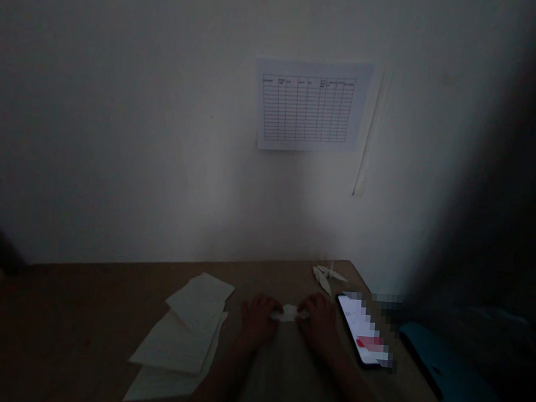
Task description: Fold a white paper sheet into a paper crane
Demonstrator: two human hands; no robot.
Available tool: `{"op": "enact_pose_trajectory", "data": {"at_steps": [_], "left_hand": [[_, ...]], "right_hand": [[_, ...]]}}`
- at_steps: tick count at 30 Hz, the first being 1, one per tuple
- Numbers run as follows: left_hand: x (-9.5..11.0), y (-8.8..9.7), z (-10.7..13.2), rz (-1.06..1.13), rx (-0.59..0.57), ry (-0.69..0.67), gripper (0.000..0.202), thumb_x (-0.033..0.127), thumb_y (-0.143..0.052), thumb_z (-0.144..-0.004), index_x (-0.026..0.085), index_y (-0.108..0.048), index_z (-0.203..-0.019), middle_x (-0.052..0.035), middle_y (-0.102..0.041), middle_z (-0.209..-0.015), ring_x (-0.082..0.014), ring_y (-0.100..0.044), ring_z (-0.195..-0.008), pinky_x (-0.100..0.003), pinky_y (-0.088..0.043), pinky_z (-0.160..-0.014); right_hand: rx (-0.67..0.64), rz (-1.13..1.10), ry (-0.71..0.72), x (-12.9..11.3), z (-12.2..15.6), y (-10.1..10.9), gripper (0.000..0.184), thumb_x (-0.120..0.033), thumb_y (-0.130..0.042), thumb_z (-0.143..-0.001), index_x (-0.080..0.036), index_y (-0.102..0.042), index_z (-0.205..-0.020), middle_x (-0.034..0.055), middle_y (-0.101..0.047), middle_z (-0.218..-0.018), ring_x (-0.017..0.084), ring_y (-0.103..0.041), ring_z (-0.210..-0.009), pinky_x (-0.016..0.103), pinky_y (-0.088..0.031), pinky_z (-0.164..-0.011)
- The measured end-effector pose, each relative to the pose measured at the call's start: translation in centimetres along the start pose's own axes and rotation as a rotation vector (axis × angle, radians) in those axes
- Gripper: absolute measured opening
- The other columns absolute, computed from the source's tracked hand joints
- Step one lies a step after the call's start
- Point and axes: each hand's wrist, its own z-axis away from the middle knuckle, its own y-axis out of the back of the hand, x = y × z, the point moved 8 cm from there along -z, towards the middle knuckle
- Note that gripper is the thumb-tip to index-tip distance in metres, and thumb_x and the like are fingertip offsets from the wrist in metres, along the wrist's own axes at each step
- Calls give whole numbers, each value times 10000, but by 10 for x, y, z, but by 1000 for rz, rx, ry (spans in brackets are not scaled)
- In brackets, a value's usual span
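Note:
A small piece of folded white paper (290, 313) lies low over the wooden table, between my two hands. My left hand (261, 318) pinches its left end, the fingers curled over the edge. At the other end, my right hand (318, 319) grips the paper in the same way. The fingertips partly hide both ends, and the dim light leaves the folds hard to make out. Just beyond my right hand sits a folded paper shape (322, 281) with pointed, wing-like parts.
Several loose paper sheets (185, 336) overlap left of my hands on the brown table (80, 322). A lit phone (362, 330) lies to the right, near the table's edge. Behind stands a wall with a printed table sheet (308, 109). Something blue (453, 373) is beyond the right edge.

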Motion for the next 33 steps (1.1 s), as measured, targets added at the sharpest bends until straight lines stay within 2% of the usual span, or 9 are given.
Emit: {"op": "enact_pose_trajectory", "data": {"at_steps": [4,11,18,21,25,30,33], "left_hand": [[-3,-3,-1,-5,-26,1,485,138,-546,-821,353,-663,-1240,-18,-626,-1424,-282,-419,-1459,-665,-81,-1248],[-3,-2,0,-15,-33,-3,527,123,-519,-788,358,-672,-1233,-12,-644,-1397,-276,-448,-1444,-658,-91,-1252],[11,5,8,-30,40,2,357,225,-530,-878,319,-690,-1183,-48,-654,-1381,-304,-475,-1414,-704,-95,-1236],[16,8,11,-58,85,20,255,339,-556,-935,314,-701,-1143,-50,-670,-1340,-322,-503,-1376,-721,-111,-1223],[21,10,12,-69,145,3,267,432,-518,-990,308,-703,-1137,-74,-670,-1316,-325,-521,-1347,-727,-144,-1205],[19,9,10,-81,112,31,245,421,-571,-959,319,-706,-1135,-71,-668,-1316,-332,-499,-1366,-734,-141,-1198],[18,8,8,-64,88,22,240,373,-592,-935,326,-702,-1143,-53,-661,-1330,-321,-495,-1375,-738,-127,-1203]], "right_hand": [[-10,-36,22,0,1,0,259,-210,-643,-848,-311,-733,-1069,53,-653,-1260,275,-526,-1293,421,-309,-1121],[-32,-108,29,7,-2,-12,325,-163,-620,-821,-307,-747,-1083,58,-638,-1295,274,-511,-1321,427,-286,-1153],[-46,-78,67,3,2,-13,347,-179,-591,-878,-335,-737,-1152,58,-620,-1333,274,-503,-1337,459,-256,-1183],[-32,-73,58,-1,3,-10,271,-242,-622,-901,-320,-735,-1135,69,-621,-1326,285,-500,-1336,469,-260,-1182],[-16,-79,55,-5,3,-10,221,-354,-660,-925,-310,-719,-1132,82,-619,-1325,303,-494,-1331,493,-253,-1185],[-58,-55,59,-2,1,-18,247,-342,-657,-914,-302,-700,-1154,86,-613,-1347,316,-488,-1337,513,-262,-1181],[-85,-62,71,2,-1,-21,350,-275,-606,-910,-316,-666,-1252,83,-602,-1379,313,-487,-1348,522,-259,-1187]]}}
